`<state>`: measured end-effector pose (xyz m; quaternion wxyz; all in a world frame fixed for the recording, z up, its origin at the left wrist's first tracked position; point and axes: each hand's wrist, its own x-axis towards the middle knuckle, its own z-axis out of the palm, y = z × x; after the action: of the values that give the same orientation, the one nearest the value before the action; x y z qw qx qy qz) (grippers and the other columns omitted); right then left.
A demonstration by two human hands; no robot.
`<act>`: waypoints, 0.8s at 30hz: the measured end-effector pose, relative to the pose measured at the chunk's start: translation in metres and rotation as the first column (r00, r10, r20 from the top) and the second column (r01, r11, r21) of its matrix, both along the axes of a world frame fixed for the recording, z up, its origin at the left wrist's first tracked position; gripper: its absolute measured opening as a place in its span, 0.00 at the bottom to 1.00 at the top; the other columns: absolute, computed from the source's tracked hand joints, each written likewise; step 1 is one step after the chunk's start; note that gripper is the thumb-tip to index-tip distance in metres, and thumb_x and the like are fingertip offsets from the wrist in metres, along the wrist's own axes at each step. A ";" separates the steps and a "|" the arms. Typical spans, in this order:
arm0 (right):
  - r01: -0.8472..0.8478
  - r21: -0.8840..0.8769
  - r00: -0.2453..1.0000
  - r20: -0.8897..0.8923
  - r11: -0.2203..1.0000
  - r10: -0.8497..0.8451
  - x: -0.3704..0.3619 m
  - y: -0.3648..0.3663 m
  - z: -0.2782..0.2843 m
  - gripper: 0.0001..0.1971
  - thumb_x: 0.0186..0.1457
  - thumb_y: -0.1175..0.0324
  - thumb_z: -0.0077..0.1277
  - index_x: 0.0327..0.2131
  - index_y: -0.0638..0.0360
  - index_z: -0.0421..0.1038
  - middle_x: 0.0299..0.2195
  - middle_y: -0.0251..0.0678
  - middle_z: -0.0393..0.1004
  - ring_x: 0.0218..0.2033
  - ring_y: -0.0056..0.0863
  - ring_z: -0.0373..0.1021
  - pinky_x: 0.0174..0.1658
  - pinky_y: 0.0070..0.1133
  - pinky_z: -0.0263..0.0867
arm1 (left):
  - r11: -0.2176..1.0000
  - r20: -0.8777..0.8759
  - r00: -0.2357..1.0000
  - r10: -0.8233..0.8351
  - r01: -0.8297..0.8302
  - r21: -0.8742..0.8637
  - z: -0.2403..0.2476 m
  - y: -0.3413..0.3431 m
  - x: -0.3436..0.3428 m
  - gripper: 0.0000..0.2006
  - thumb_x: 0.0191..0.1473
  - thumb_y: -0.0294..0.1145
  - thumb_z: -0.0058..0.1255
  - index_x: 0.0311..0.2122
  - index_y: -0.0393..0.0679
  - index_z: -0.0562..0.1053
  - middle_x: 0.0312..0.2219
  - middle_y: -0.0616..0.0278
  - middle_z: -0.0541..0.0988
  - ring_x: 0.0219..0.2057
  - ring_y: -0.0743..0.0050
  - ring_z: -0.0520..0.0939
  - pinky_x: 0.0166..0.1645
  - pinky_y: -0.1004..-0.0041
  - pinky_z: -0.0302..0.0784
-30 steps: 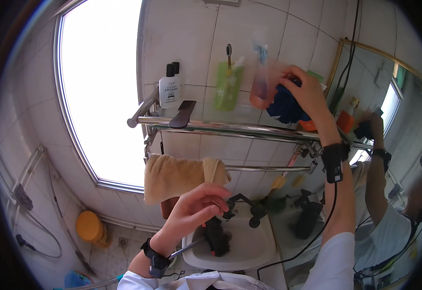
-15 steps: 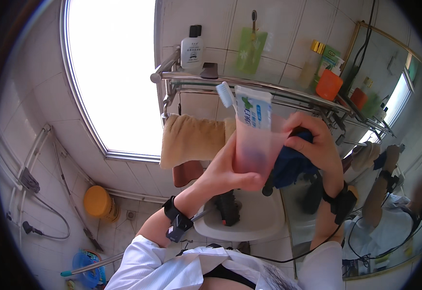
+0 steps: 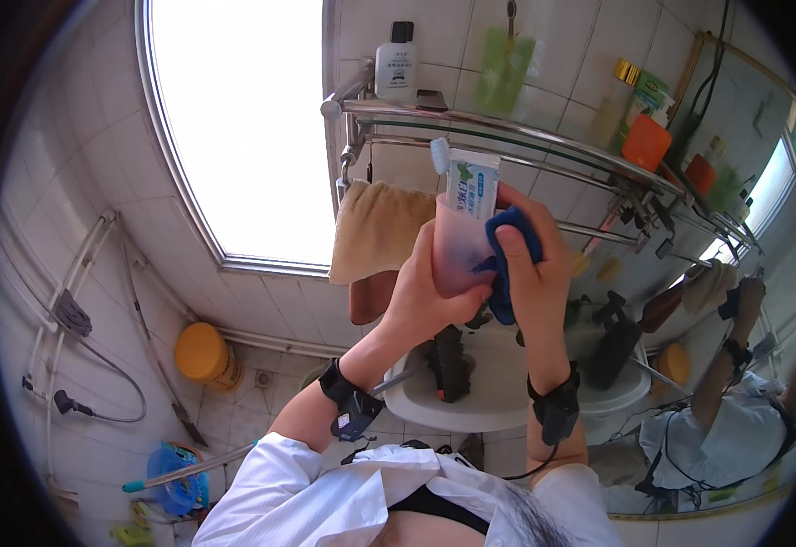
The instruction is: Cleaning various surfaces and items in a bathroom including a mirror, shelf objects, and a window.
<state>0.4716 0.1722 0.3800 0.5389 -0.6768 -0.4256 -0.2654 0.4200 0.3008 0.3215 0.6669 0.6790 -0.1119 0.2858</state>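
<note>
A translucent pink cup (image 3: pixel 453 244) is held up over the sink, with my left hand (image 3: pixel 421 290) wrapped round its left side and base. Out of its top stick a white toothpaste tube (image 3: pixel 472 185) and a toothbrush (image 3: pixel 441 157) with pale bristles. My right hand (image 3: pixel 541 273) grips a dark blue cloth (image 3: pixel 511 260) and presses it on the cup's right side. The fingers of that hand reach behind the cup, partly hidden.
Behind the cup runs a glass shelf with metal rails (image 3: pixel 507 128), bearing a white bottle (image 3: pixel 396 66), a green toothbrush holder (image 3: pixel 505 73) and an orange pump bottle (image 3: pixel 646 142). A tan towel (image 3: pixel 375 228) hangs below. Beneath is the white sink (image 3: pixel 484 365); a mirror (image 3: pixel 735 301) stands at right.
The right hand and cloth have moved from the cup's upper right rim onto its side. The cup has tilted slightly, and the whole view has shifted.
</note>
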 end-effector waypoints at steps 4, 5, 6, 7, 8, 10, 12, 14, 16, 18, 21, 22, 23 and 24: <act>-0.188 0.119 0.854 -0.470 0.975 0.222 -0.007 -0.014 0.014 0.12 0.55 0.66 0.51 0.41 0.61 0.73 0.34 0.34 0.75 0.35 0.21 0.69 0.40 0.18 0.65 | 0.992 0.011 0.994 -0.108 0.109 -0.066 -0.005 0.001 -0.007 0.37 0.36 0.34 0.62 0.52 0.39 0.59 0.39 0.56 0.74 0.40 0.70 0.75 0.46 0.72 0.71; -0.222 0.127 0.806 -0.534 0.967 0.255 -0.007 -0.014 0.015 0.11 0.54 0.67 0.53 0.38 0.62 0.73 0.35 0.34 0.75 0.36 0.22 0.70 0.40 0.19 0.65 | 0.992 -0.005 0.995 -0.101 0.100 -0.071 -0.005 0.001 -0.007 0.37 0.35 0.34 0.62 0.53 0.39 0.59 0.38 0.56 0.74 0.39 0.71 0.75 0.46 0.72 0.71; -0.224 0.126 0.806 -0.533 0.966 0.256 -0.013 -0.011 0.013 0.11 0.54 0.67 0.53 0.38 0.62 0.73 0.35 0.34 0.75 0.36 0.22 0.70 0.40 0.19 0.65 | 0.993 -0.021 0.995 -0.094 0.092 -0.076 -0.005 0.000 -0.008 0.37 0.35 0.34 0.62 0.53 0.39 0.58 0.38 0.57 0.74 0.39 0.72 0.75 0.45 0.72 0.71; -0.059 0.033 0.946 -0.318 0.998 0.067 -0.024 -0.003 0.010 0.10 0.51 0.69 0.55 0.35 0.62 0.72 0.36 0.35 0.75 0.38 0.25 0.70 0.41 0.20 0.65 | 0.993 -0.022 0.996 -0.091 0.089 -0.077 -0.004 0.001 -0.009 0.37 0.35 0.34 0.62 0.53 0.39 0.58 0.38 0.57 0.74 0.39 0.72 0.75 0.45 0.72 0.71; 0.125 -0.015 0.990 -0.068 0.992 -0.126 -0.030 0.001 0.008 0.09 0.48 0.70 0.57 0.32 0.63 0.71 0.36 0.35 0.75 0.39 0.27 0.71 0.42 0.21 0.65 | 1.000 -0.027 1.000 0.006 -0.005 0.012 0.001 0.001 -0.010 0.37 0.36 0.34 0.62 0.53 0.39 0.59 0.38 0.58 0.73 0.39 0.73 0.75 0.45 0.72 0.71; 0.055 0.019 0.993 -0.103 0.998 -0.053 -0.026 0.001 0.005 0.10 0.46 0.71 0.59 0.30 0.64 0.69 0.37 0.36 0.75 0.42 0.29 0.71 0.43 0.21 0.65 | 0.990 -0.019 0.995 0.096 -0.094 0.101 0.007 0.001 -0.013 0.37 0.36 0.34 0.62 0.53 0.39 0.59 0.38 0.58 0.73 0.39 0.75 0.74 0.44 0.72 0.72; -0.005 0.056 0.991 -0.131 0.998 0.012 -0.020 -0.006 0.007 0.11 0.44 0.71 0.60 0.29 0.64 0.68 0.38 0.37 0.75 0.45 0.32 0.70 0.45 0.22 0.64 | 0.996 -0.019 1.000 0.022 -0.021 0.089 0.011 0.002 -0.017 0.37 0.37 0.34 0.62 0.54 0.39 0.59 0.38 0.61 0.73 0.38 0.76 0.74 0.43 0.73 0.72; -0.276 0.027 0.930 -0.247 0.961 0.274 -0.011 -0.017 0.010 0.10 0.45 0.71 0.59 0.29 0.64 0.69 0.40 0.38 0.73 0.48 0.33 0.69 0.47 0.23 0.63 | 0.995 -0.073 0.992 -0.100 0.101 0.004 0.016 0.006 -0.023 0.37 0.37 0.34 0.62 0.54 0.39 0.59 0.38 0.61 0.73 0.38 0.76 0.74 0.43 0.73 0.72; -0.358 0.006 0.908 -0.231 0.934 0.350 0.002 -0.026 0.007 0.10 0.45 0.71 0.59 0.29 0.64 0.69 0.42 0.38 0.72 0.48 0.33 0.68 0.48 0.22 0.62 | 0.973 -0.114 0.968 -0.222 0.213 -0.087 0.015 0.010 -0.025 0.37 0.38 0.33 0.62 0.54 0.40 0.58 0.38 0.62 0.73 0.38 0.76 0.74 0.44 0.73 0.72; -0.440 -0.018 0.878 -0.216 0.898 0.427 0.008 -0.034 0.008 0.10 0.46 0.71 0.58 0.29 0.64 0.69 0.45 0.38 0.71 0.49 0.32 0.67 0.49 0.22 0.61 | 0.937 -0.009 0.942 -0.336 0.333 -0.107 0.007 0.014 -0.021 0.37 0.38 0.34 0.62 0.54 0.40 0.59 0.37 0.63 0.72 0.38 0.76 0.74 0.44 0.74 0.72; -0.448 -0.035 0.850 -0.326 0.894 0.413 0.006 -0.038 0.012 0.09 0.45 0.71 0.58 0.29 0.63 0.70 0.43 0.37 0.71 0.46 0.34 0.68 0.49 0.23 0.61 | 0.954 -0.040 0.955 -0.293 0.290 -0.080 0.000 0.013 -0.015 0.37 0.39 0.34 0.61 0.55 0.39 0.58 0.39 0.62 0.72 0.41 0.76 0.73 0.46 0.74 0.71; -0.285 -0.207 0.948 -0.207 0.936 0.242 0.003 -0.031 0.017 0.09 0.44 0.70 0.58 0.30 0.62 0.71 0.40 0.38 0.71 0.43 0.36 0.68 0.47 0.24 0.62 | 0.957 -0.046 0.958 -0.284 0.279 -0.082 0.000 0.013 -0.014 0.37 0.39 0.34 0.61 0.55 0.39 0.58 0.39 0.62 0.72 0.41 0.76 0.73 0.46 0.74 0.71; -0.070 -0.350 0.997 -0.049 0.934 0.056 -0.003 -0.030 0.022 0.10 0.43 0.70 0.59 0.30 0.61 0.71 0.38 0.38 0.70 0.41 0.37 0.68 0.45 0.25 0.63 | 0.989 -0.084 0.987 -0.137 0.141 0.047 0.003 0.008 -0.014 0.37 0.39 0.34 0.61 0.55 0.38 0.57 0.41 0.61 0.71 0.43 0.76 0.72 0.47 0.74 0.70; -0.060 -0.351 0.998 -0.050 0.934 0.046 -0.006 -0.025 0.024 0.10 0.43 0.70 0.59 0.30 0.61 0.71 0.38 0.38 0.70 0.41 0.37 0.68 0.45 0.25 0.63 | 0.984 -0.101 0.995 0.017 0.002 0.180 0.005 0.005 -0.013 0.37 0.40 0.34 0.60 0.55 0.38 0.57 0.42 0.61 0.71 0.45 0.77 0.71 0.49 0.74 0.68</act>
<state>0.4652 0.1474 0.4041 0.4246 -0.7559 -0.4731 -0.1563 0.4068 0.3061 0.3264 0.6066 0.7506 -0.1004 0.2420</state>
